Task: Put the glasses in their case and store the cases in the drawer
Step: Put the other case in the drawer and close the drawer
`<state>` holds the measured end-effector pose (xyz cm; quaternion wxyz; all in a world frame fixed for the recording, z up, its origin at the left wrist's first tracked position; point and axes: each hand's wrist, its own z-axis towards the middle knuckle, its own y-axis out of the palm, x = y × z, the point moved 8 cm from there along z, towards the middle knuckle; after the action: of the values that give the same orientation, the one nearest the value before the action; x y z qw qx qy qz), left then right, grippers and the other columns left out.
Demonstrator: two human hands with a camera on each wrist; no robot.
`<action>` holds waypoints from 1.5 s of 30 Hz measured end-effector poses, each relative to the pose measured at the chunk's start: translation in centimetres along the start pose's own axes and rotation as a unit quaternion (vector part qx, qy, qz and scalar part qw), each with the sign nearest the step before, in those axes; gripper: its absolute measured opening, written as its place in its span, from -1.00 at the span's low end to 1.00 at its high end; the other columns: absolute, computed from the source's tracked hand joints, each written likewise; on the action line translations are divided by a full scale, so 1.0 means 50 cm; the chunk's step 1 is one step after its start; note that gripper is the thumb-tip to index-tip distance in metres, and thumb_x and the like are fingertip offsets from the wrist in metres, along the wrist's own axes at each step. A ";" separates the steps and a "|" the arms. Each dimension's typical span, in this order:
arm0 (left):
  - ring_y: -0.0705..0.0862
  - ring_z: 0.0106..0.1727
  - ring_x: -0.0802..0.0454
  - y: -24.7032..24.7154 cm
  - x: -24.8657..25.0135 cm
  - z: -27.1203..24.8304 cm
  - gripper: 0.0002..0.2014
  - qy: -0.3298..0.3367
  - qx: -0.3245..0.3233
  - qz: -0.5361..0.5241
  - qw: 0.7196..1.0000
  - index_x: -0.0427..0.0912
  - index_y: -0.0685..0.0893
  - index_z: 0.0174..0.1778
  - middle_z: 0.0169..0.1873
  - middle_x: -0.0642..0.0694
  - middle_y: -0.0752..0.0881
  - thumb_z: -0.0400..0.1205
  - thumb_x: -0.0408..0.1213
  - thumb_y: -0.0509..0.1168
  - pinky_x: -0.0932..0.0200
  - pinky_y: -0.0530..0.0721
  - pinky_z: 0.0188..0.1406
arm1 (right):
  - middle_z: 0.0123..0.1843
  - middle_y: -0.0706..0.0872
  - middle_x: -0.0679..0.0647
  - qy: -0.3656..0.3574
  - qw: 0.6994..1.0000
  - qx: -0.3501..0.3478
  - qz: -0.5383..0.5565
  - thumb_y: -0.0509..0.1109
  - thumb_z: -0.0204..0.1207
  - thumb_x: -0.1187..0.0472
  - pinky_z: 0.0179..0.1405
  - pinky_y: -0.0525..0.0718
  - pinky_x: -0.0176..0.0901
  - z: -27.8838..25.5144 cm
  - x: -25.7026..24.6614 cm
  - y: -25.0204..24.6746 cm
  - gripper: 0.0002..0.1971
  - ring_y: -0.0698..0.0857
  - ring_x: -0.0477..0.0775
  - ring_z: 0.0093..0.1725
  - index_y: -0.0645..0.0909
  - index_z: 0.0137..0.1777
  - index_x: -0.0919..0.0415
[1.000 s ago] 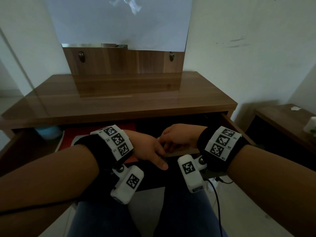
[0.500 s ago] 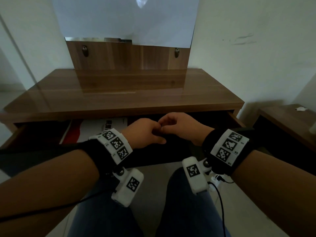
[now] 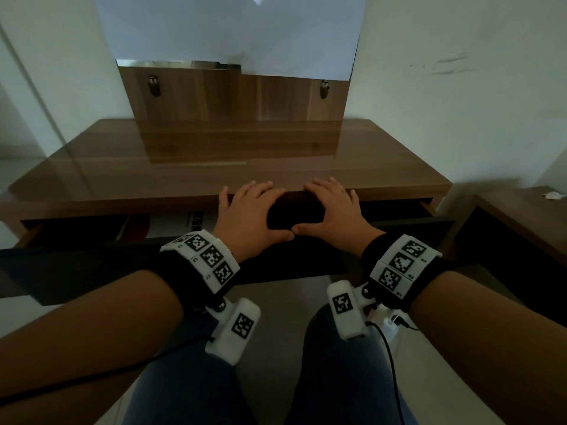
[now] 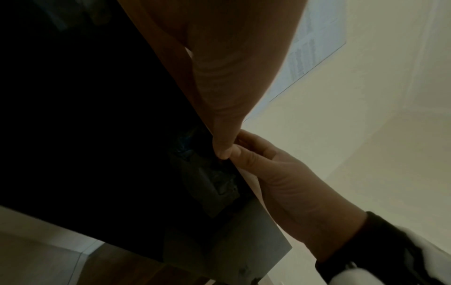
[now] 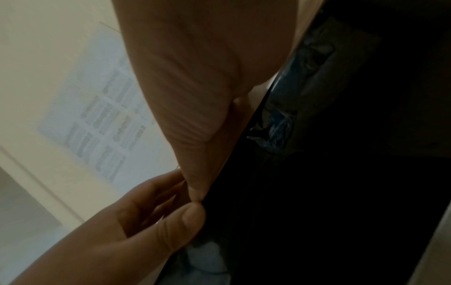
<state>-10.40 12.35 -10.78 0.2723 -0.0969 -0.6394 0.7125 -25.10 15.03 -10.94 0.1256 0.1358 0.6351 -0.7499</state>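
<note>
The drawer [image 3: 92, 265] under the wooden desk [image 3: 214, 179] stands partly open, with a dark front panel. My left hand [image 3: 248, 210] and right hand [image 3: 334, 210] lie side by side above the gap, fingers straight and spread, fingertips at the desk's front edge. Their thumbs touch tip to tip along the top edge of the drawer front. In the left wrist view my left thumb [image 4: 219, 119] meets the right hand [image 4: 268, 173] on that dark edge. The right wrist view shows the same contact at the right thumb [image 5: 195, 154]. No glasses or case is visible; the drawer's middle is dark.
Red and white papers [image 3: 171, 223] lie in the drawer's left part. A mirror board [image 3: 233, 111] stands at the back of the desk. A low side table [image 3: 521, 222] sits at the right. My knees [image 3: 337, 378] are under the drawer.
Both hands have gone from curled together over the drawer front to flat and spread toward the desk edge. The drawer has slid further in, showing less of its inside.
</note>
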 end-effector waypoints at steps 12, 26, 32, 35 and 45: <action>0.49 0.32 -0.02 -0.025 -0.004 0.015 -0.34 0.036 0.113 0.019 0.993 0.18 0.49 0.37 0.27 0.09 0.57 0.37 0.32 0.35 -0.01 0.38 0.33 | 0.69 0.20 -0.04 -0.051 0.995 0.030 -0.082 0.46 0.23 -0.36 0.62 -0.12 0.25 0.023 0.015 0.001 0.02 0.08 0.13 0.68 0.14 0.65 -0.05; 0.55 0.00 -0.12 -0.021 -0.012 0.034 -0.65 0.042 0.242 0.020 0.969 0.06 0.56 -0.05 -0.06 0.01 0.61 0.35 0.06 0.46 -0.03 0.41 0.00 | 0.25 0.60 0.07 -0.032 0.970 0.227 -0.078 0.50 0.22 -0.25 0.36 0.24 0.17 0.039 0.010 -0.001 -0.38 0.49 0.25 0.32 0.57 0.26 -0.01; 0.57 -0.08 -0.15 -0.020 -0.011 0.037 -0.72 0.051 0.267 0.039 0.962 0.03 0.58 -0.10 -0.13 -0.02 0.63 0.37 0.00 0.44 -0.01 0.42 -0.09 | 0.12 0.66 0.10 -0.030 0.958 0.280 -0.050 0.53 0.19 -0.21 0.25 0.19 0.09 0.042 0.017 0.006 -0.47 0.53 0.26 0.21 0.64 0.13 0.02; 0.56 -0.10 -0.14 -0.018 -0.012 0.036 -0.74 0.052 0.274 0.042 0.960 0.03 0.58 -0.11 -0.14 -0.02 0.63 0.38 0.00 0.43 -0.01 0.43 -0.10 | 0.09 0.66 0.11 -0.026 0.952 0.300 -0.043 0.53 0.20 -0.20 0.25 0.20 0.08 0.042 0.019 0.007 -0.49 0.47 0.19 0.20 0.64 0.11 0.01; 0.59 -0.09 -0.02 -0.041 -0.019 0.053 -0.75 0.040 0.215 0.001 0.976 0.09 0.60 -0.17 -0.18 0.10 0.63 0.50 0.18 0.24 0.01 0.47 -0.06 | 0.06 0.65 -0.04 -0.009 0.969 0.247 0.010 0.23 0.32 -0.41 0.21 0.14 -0.09 0.046 0.014 -0.022 -0.48 0.53 0.11 0.22 0.67 0.03 -0.05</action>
<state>-10.34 9.64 -8.57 0.3112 -0.0651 -0.4597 0.8292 -26.26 12.92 -9.83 0.1010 0.1623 0.4281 -0.8833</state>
